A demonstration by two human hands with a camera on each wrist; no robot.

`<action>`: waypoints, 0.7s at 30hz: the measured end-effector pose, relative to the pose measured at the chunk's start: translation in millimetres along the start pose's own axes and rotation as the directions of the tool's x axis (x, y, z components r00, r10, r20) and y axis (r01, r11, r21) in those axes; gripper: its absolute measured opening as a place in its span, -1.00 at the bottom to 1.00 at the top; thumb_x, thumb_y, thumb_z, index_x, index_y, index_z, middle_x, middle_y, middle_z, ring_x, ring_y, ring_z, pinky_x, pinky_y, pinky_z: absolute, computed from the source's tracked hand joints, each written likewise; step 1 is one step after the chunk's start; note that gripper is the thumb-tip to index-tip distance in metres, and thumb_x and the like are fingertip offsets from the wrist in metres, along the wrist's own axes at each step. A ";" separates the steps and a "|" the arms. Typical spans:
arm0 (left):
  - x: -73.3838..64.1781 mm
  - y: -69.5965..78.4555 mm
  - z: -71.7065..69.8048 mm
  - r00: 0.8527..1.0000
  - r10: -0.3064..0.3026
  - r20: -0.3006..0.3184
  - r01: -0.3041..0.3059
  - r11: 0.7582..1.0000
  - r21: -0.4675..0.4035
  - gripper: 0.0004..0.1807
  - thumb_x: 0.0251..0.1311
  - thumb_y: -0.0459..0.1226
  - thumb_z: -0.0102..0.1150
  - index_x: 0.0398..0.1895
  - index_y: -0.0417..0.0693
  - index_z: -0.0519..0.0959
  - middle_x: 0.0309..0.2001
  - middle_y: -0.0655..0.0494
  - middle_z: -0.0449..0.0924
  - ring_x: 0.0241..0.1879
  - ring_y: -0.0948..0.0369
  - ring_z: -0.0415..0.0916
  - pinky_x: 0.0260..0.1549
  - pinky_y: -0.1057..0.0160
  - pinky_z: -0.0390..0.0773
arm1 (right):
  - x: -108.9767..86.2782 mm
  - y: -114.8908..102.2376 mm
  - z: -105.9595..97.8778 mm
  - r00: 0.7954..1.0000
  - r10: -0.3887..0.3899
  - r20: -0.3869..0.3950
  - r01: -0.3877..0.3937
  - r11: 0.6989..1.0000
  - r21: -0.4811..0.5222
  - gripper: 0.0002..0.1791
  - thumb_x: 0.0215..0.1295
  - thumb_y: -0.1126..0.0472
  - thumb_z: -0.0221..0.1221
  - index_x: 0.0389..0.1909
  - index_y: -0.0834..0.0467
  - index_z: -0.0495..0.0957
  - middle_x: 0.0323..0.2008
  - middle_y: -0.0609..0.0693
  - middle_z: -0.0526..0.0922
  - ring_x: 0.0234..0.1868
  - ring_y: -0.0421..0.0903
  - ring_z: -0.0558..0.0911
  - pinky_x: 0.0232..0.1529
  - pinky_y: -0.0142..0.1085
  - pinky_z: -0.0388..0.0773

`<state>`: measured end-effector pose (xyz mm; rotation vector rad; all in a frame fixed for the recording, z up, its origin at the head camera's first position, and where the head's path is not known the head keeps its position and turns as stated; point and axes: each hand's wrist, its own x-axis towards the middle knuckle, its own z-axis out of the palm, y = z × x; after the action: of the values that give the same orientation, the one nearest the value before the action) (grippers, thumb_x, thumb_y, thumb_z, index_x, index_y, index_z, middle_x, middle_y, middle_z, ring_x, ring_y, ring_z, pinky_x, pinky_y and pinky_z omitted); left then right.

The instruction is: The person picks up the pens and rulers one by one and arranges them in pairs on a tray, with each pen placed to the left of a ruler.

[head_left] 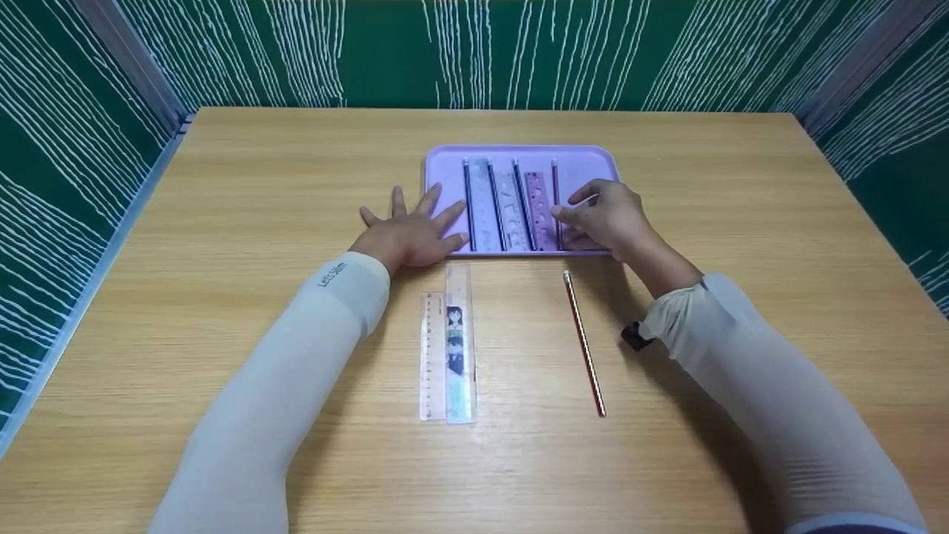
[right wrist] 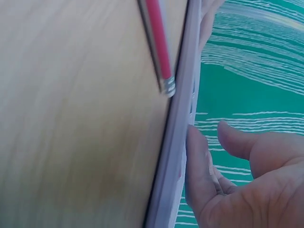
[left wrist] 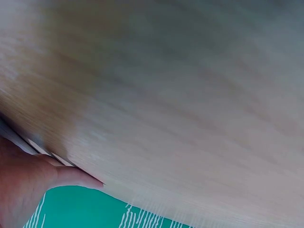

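Observation:
A purple tray (head_left: 586,157) holds dark pencils (head_left: 497,204) and a red pencil (head_left: 555,185) side by side, with a pale blue ruler (head_left: 485,215), a whitish patterned ruler (head_left: 511,215) and a pink ruler (head_left: 540,215) between them. My left hand (head_left: 408,236) rests with fingers spread over the tray's left front corner. Over the tray's right side is my right hand (head_left: 609,215), its thumb tip beside the red pencil. In the right wrist view, thumb and fingers (right wrist: 199,166) stand apart with nothing between them, the fingers close along the tray wall (right wrist: 178,142).
In front of the tray lie a narrow pale ruler (head_left: 431,356) and a clear ruler with cartoon figures (head_left: 460,397), side by side. Farther right, a red striped pencil (head_left: 584,341) lies on the wooden table (head_left: 296,163). Green walls with white streaks (head_left: 385,52) stand behind the table.

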<state>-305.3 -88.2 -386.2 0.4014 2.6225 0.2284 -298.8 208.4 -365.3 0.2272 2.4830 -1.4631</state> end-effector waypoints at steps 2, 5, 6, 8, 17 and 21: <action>-0.1 -0.3 -0.2 1.000 0.003 0.000 -0.003 1.000 0.000 -0.22 0.34 0.48 -0.45 0.57 0.78 -0.33 0.64 0.30 -0.70 0.54 -0.36 -0.73 0.19 -0.71 -0.56 | -2.9 -2.4 2.5 1.000 0.000 0.008 0.000 1.000 -0.009 -0.56 0.34 0.10 0.36 0.03 0.24 0.42 -0.10 0.19 0.64 -0.26 -0.03 0.80 -0.18 -0.18 0.78; -0.1 -0.3 -0.3 1.000 0.004 -0.001 -0.004 1.000 0.003 -0.22 0.33 0.49 -0.45 0.57 0.78 -0.33 0.64 0.30 -0.70 0.54 -0.37 -0.73 0.19 -0.71 -0.55 | -7.2 -5.3 7.9 0.999 -0.002 0.038 0.002 1.000 0.012 -0.58 0.35 0.13 0.35 0.03 0.26 0.41 -0.05 0.18 0.54 -0.22 -0.04 0.78 -0.16 -0.17 0.78; -0.1 -0.2 -0.3 1.000 0.004 -0.001 -0.004 1.000 0.003 -0.22 0.33 0.49 -0.46 0.57 0.78 -0.33 0.64 0.30 -0.70 0.54 -0.37 -0.73 0.19 -0.71 -0.55 | -8.4 -6.0 9.7 0.999 0.001 0.050 -0.002 1.000 0.029 -0.58 0.35 0.14 0.35 0.03 0.26 0.40 -0.05 0.18 0.54 -0.21 -0.03 0.78 -0.16 -0.15 0.78; -0.3 -0.1 -0.3 1.000 0.002 -0.001 -0.002 1.000 0.001 -0.22 0.33 0.49 -0.45 0.57 0.78 -0.33 0.64 0.30 -0.70 0.54 -0.37 -0.73 0.19 -0.71 -0.55 | -11.1 -7.7 13.3 0.997 0.008 0.078 -0.013 0.998 0.062 -0.56 0.35 0.15 0.35 0.05 0.26 0.38 -0.05 0.19 0.53 -0.21 -0.01 0.78 -0.15 -0.11 0.78; 0.0 1.0 -0.6 1.000 -0.011 0.008 0.011 1.000 -0.005 -0.23 0.34 0.48 -0.42 0.56 0.80 -0.33 0.65 0.31 -0.70 0.55 -0.35 -0.73 0.20 -0.71 -0.55 | -27.7 -14.2 30.1 0.983 0.014 0.184 -0.044 0.986 0.158 -0.43 0.29 0.14 0.40 0.15 0.28 0.34 -0.11 0.14 0.52 -0.25 0.02 0.73 -0.12 -0.04 0.77; 0.4 1.7 -1.0 1.000 -0.020 0.015 0.021 1.000 -0.018 -0.23 0.33 0.48 -0.40 0.56 0.82 -0.32 0.65 0.31 -0.69 0.55 -0.34 -0.75 0.21 -0.70 -0.56 | -33.1 -15.3 38.1 0.975 0.008 0.224 -0.044 0.986 0.159 -0.42 0.31 0.15 0.38 0.18 0.29 0.34 -0.12 0.16 0.56 -0.32 0.05 0.76 -0.13 -0.01 0.77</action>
<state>-305.7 -86.6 -385.1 0.3686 2.6070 0.2410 -265.9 167.4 -360.6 0.1177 2.1794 -1.5886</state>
